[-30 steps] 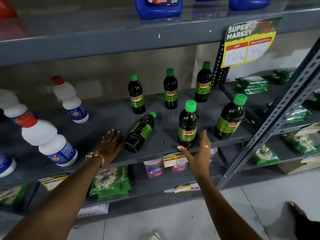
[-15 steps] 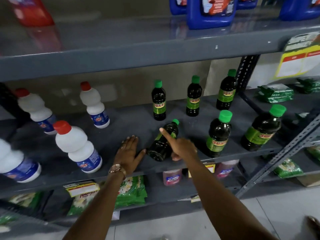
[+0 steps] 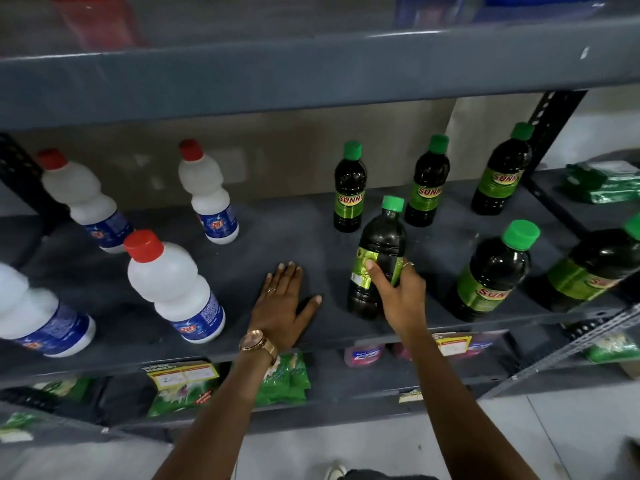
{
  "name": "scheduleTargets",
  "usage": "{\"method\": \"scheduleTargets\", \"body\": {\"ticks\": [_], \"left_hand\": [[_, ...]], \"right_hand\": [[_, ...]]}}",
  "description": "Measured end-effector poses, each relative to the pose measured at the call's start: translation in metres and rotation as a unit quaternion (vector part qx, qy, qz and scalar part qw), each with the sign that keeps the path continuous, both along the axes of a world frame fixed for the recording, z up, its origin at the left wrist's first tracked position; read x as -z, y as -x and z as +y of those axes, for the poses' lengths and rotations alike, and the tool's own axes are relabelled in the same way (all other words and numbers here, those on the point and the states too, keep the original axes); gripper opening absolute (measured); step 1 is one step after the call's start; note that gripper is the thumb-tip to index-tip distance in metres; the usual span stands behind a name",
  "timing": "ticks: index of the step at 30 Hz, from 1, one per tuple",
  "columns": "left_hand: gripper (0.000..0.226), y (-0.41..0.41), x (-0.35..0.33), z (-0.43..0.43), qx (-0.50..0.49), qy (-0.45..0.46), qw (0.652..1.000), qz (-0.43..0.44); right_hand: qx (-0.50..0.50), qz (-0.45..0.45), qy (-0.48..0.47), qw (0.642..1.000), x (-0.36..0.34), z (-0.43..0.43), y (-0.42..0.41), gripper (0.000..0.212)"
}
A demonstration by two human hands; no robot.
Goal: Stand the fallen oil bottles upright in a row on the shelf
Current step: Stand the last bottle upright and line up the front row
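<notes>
On the grey middle shelf [image 3: 304, 237] stand dark oil bottles with green caps. My right hand [image 3: 398, 296] grips one oil bottle [image 3: 379, 251] around its green label; it stands nearly upright, base on the shelf near the front edge. Behind it stand three upright bottles: one at the back left [image 3: 349, 192], one in the middle [image 3: 427, 185] and one at the back right [image 3: 498, 174]. Two more stand in front on the right, one beside the held bottle [image 3: 491, 275] and one at the frame edge [image 3: 595, 268]. My left hand [image 3: 285, 306] lies flat on the shelf, fingers spread, left of the held bottle.
White bottles with red caps [image 3: 173, 285] [image 3: 207, 192] stand on the left half of the shelf. A shelf overhangs above [image 3: 311, 74]. Green packets [image 3: 284, 375] and price tags lie on the lower shelf. A perforated metal upright [image 3: 554, 112] rises at right.
The oil bottle that lay on its side is now raised to nearly upright in my right hand. My left hand stays flat on the shelf. The view has shifted left.
</notes>
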State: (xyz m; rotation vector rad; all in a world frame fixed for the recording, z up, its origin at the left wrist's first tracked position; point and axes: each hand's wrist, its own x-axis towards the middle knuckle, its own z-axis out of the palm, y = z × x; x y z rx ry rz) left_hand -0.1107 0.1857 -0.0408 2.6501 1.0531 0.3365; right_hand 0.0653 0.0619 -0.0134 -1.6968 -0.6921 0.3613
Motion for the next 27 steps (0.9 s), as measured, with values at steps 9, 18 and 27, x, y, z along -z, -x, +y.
{"method": "scheduleTargets", "body": {"ticks": [9,18,27], "left_hand": [[0.074,-0.001,-0.001,0.003,-0.002,0.011,1.0,0.002],[0.074,0.001,0.0,0.003,-0.006,0.005,1.0,-0.004],[0.075,0.001,0.002,0.004,-0.011,0.009,1.0,0.017]], "right_hand": [[-0.009,-0.021,-0.024,0.999,0.015,0.034,-0.006,0.073],[0.033,-0.074,-0.009,0.997,0.018,0.033,-0.001,0.086],[0.023,-0.04,-0.005,0.999,0.024,0.031,-0.006,0.076]]}}
